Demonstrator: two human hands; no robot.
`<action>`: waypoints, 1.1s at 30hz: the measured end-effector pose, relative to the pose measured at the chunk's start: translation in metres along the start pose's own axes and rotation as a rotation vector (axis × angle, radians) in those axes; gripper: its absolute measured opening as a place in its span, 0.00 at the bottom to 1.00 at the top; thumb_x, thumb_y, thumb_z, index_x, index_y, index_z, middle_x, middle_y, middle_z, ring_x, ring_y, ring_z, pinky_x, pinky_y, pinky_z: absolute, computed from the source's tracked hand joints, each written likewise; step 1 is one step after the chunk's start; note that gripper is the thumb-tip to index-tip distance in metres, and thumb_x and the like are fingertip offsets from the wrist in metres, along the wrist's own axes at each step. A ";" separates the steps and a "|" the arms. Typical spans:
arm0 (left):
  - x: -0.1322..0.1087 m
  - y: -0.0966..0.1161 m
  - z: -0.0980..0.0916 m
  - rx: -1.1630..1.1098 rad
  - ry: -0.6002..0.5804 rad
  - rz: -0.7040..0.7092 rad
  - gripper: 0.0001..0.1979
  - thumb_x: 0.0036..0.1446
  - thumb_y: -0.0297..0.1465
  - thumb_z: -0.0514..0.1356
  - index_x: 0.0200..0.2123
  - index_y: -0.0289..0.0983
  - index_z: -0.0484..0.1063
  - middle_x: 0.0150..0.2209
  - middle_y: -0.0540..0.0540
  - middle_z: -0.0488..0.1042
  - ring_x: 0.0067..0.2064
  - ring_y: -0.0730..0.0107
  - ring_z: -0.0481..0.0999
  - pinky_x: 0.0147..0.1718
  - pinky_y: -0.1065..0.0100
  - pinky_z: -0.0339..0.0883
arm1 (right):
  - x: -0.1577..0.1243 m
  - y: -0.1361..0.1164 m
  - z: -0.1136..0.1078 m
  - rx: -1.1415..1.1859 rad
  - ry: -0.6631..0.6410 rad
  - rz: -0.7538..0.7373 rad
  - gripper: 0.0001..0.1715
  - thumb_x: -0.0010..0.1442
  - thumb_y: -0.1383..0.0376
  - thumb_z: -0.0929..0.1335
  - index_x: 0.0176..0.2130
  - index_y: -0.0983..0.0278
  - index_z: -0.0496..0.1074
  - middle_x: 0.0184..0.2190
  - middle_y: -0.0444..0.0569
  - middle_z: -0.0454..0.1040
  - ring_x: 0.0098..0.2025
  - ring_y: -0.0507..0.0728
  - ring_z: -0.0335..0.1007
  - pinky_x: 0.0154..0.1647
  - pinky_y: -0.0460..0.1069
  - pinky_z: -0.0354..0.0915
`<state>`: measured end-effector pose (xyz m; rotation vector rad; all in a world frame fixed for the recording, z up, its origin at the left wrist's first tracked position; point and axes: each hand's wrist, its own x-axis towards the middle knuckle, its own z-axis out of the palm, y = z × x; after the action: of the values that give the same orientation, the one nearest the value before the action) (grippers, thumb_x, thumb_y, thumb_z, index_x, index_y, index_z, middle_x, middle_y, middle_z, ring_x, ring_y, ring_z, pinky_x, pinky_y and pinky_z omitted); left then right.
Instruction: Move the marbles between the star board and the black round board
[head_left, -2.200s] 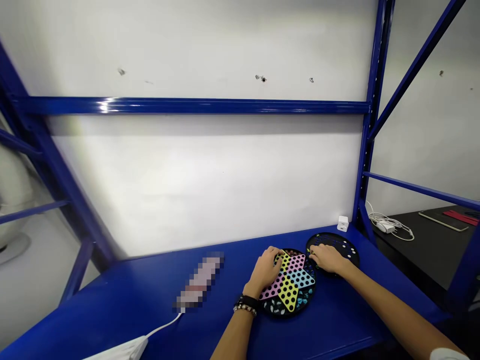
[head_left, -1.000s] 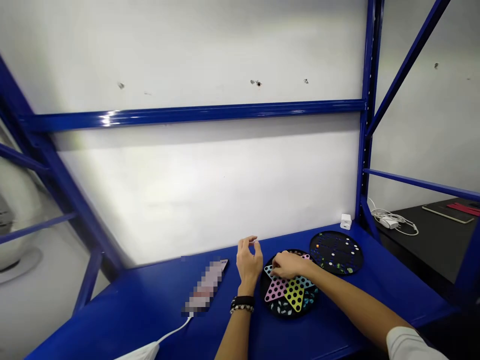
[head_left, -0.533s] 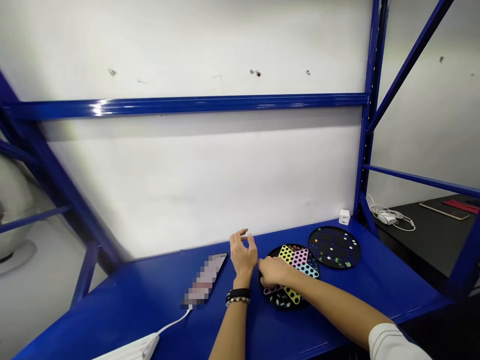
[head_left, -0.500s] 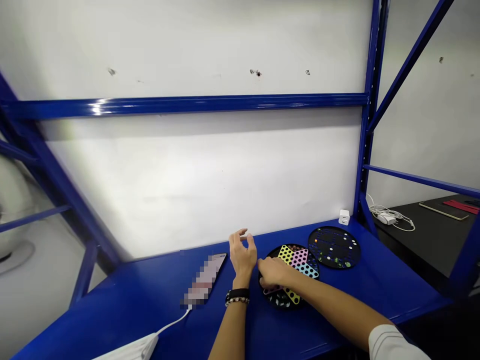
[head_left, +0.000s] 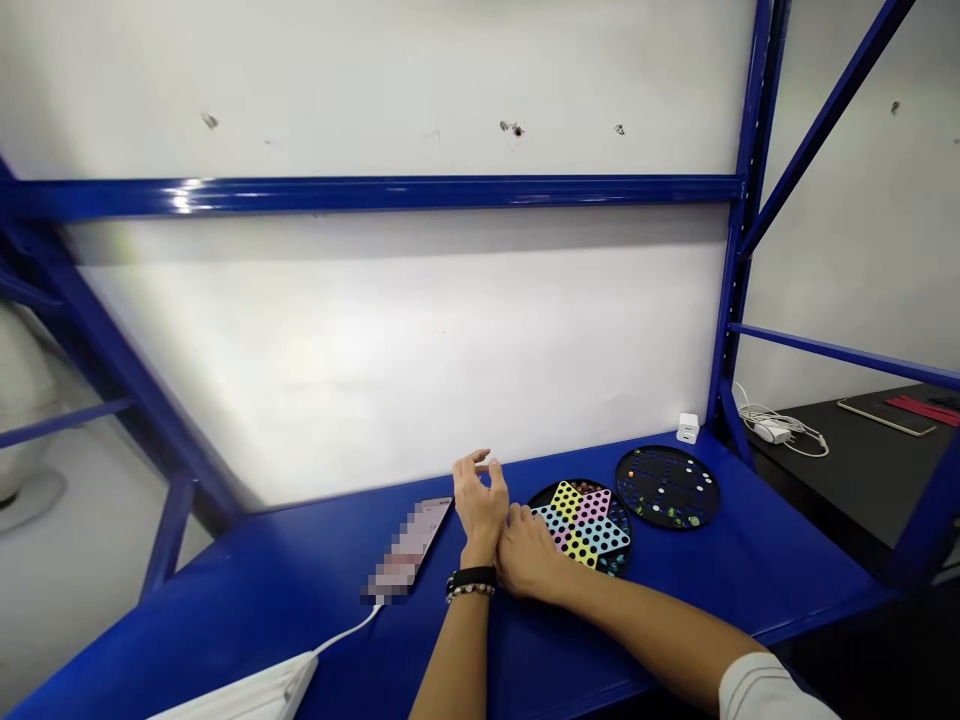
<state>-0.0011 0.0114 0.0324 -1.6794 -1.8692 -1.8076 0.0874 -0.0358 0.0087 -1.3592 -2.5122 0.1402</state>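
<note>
A round black Chinese checkers board (head_left: 598, 530) lies on the blue tabletop, with a star of yellow, pink and pale blue areas full of holes. Small coloured pieces fill its rim compartments. My right hand (head_left: 529, 553) covers the board's left edge, its fingers curled and bunched beside my left wrist. What they hold, if anything, is hidden. Left of the board my left hand (head_left: 480, 503) is raised, cupped, with thumb and fingers apart. Its palm is turned away, and nothing shows between the fingertips.
A second round black board (head_left: 664, 488) with scattered small pieces lies to the right. Behind it stands a white charger (head_left: 688, 428). On the left, a phone (head_left: 411, 550) is joined by a white cable (head_left: 349, 632) to a white block (head_left: 247, 692). Blue rack posts (head_left: 724, 330) frame the table.
My right hand has drawn left and slightly down from the star, against my left wrist, uncovering more of the star's left side. The left hand keeps its cupped pose.
</note>
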 end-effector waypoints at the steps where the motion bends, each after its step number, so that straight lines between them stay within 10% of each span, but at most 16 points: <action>1: 0.000 0.000 0.000 -0.002 0.001 0.001 0.11 0.62 0.36 0.52 0.43 0.38 0.68 0.44 0.43 0.70 0.38 0.64 0.73 0.41 0.59 0.69 | -0.001 0.001 0.000 0.008 0.002 -0.020 0.21 0.60 0.64 0.63 0.50 0.72 0.69 0.48 0.65 0.68 0.48 0.68 0.64 0.48 0.61 0.63; 11: -0.002 -0.001 0.002 0.021 -0.025 0.025 0.12 0.61 0.35 0.52 0.44 0.37 0.68 0.45 0.41 0.70 0.39 0.63 0.74 0.41 0.58 0.69 | -0.014 0.015 -0.021 0.121 -0.097 -0.123 0.26 0.61 0.59 0.62 0.53 0.72 0.65 0.51 0.66 0.66 0.52 0.70 0.61 0.52 0.67 0.58; 19: -0.005 -0.001 0.007 0.042 -0.092 0.023 0.12 0.61 0.36 0.52 0.44 0.39 0.68 0.46 0.41 0.70 0.41 0.62 0.75 0.39 0.61 0.69 | -0.072 0.137 -0.093 0.075 0.056 0.220 0.19 0.65 0.56 0.60 0.50 0.63 0.67 0.50 0.57 0.69 0.51 0.63 0.64 0.50 0.56 0.59; 24: -0.005 0.000 0.008 0.044 -0.121 0.022 0.13 0.61 0.36 0.52 0.44 0.38 0.69 0.46 0.41 0.70 0.41 0.60 0.75 0.38 0.59 0.69 | -0.131 0.200 -0.076 -0.087 0.045 0.458 0.20 0.64 0.52 0.61 0.44 0.65 0.68 0.46 0.59 0.70 0.47 0.64 0.69 0.42 0.53 0.61; 33: -0.006 0.000 0.008 0.047 -0.138 0.027 0.12 0.61 0.36 0.52 0.44 0.38 0.69 0.46 0.40 0.70 0.42 0.61 0.75 0.37 0.60 0.69 | -0.142 0.201 -0.054 -0.040 0.011 0.209 0.17 0.67 0.61 0.56 0.33 0.61 0.68 0.33 0.50 0.74 0.34 0.57 0.71 0.35 0.49 0.57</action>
<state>0.0062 0.0137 0.0256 -1.8473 -1.9146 -1.6633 0.3389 -0.0454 -0.0111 -1.6316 -2.3711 0.1251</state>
